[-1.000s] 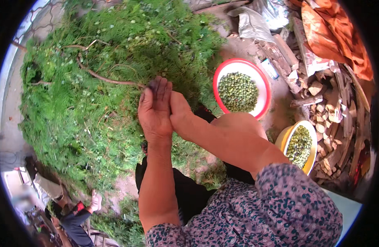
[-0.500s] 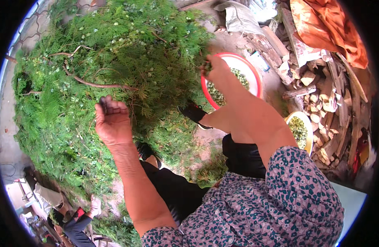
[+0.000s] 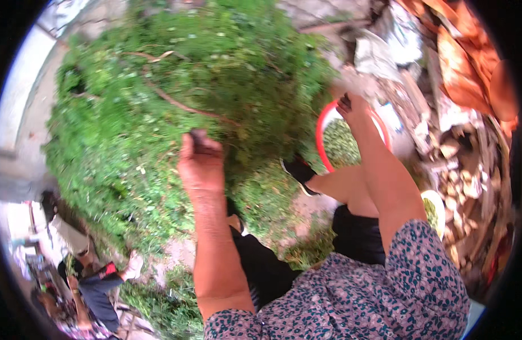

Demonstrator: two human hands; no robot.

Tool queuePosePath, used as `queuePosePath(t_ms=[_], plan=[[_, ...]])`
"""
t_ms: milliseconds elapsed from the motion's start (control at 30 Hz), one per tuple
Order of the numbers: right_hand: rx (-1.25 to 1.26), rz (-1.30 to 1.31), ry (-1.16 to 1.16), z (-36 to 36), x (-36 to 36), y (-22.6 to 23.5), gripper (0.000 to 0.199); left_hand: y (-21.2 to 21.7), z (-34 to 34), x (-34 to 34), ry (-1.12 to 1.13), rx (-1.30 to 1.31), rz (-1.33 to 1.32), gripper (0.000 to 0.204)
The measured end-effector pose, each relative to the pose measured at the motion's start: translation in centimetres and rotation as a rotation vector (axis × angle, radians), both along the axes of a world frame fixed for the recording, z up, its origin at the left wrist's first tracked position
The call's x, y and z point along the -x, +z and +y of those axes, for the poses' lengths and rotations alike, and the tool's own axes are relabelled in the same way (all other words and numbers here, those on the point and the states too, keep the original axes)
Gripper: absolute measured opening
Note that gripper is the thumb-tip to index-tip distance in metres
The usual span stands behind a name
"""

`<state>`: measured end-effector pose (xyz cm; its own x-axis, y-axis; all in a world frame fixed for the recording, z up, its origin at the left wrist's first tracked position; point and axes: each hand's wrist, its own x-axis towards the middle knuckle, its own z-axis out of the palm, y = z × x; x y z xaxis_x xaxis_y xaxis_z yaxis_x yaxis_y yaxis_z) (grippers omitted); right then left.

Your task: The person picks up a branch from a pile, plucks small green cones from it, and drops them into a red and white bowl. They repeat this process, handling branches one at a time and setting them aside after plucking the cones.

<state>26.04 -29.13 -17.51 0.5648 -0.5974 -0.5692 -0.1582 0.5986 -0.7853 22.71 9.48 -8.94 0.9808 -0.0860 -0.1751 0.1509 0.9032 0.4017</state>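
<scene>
My left hand (image 3: 201, 164) is raised palm-up above a big heap of green conifer sprigs (image 3: 119, 147). Its fingers are half curled, the thumb stands apart, and the fingertips look dark; I see nothing in the palm. My right hand (image 3: 354, 105) is over the far rim of a white basin with a red rim (image 3: 321, 141). Motion smears its dark fingertips, so whether they hold anything is unclear. Small green cones or seed pods (image 3: 340, 141) lie in the basin. A bare brown branch (image 3: 173, 101) rests on the heap.
Right of my knee stands a second pale bowl (image 3: 440, 207) of green bits. Split firewood (image 3: 459, 181) and an orange cloth (image 3: 465, 62) lie at the right, a pale sack (image 3: 377, 58) at the far right. Another person's leg (image 3: 99, 289) shows at the lower left.
The whole view has shifted, so the scene sits farther right. My right hand has moved from the basin's left edge to over its far rim. My left hand keeps nearly the same pose.
</scene>
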Motion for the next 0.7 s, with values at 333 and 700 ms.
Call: queuePosePath(t_ms=[333,700], plan=[[0.766,-0.390,0.838,22.2,-2.6,7.2,0.018,1.4,0.0,1.1,0.177,-0.094,0.230,0.011],[1.236,-0.738,0.419,33.1,-9.8,10.2,0.011,2.6,3.0,1.6,0.292,-0.016,0.261,0.011]])
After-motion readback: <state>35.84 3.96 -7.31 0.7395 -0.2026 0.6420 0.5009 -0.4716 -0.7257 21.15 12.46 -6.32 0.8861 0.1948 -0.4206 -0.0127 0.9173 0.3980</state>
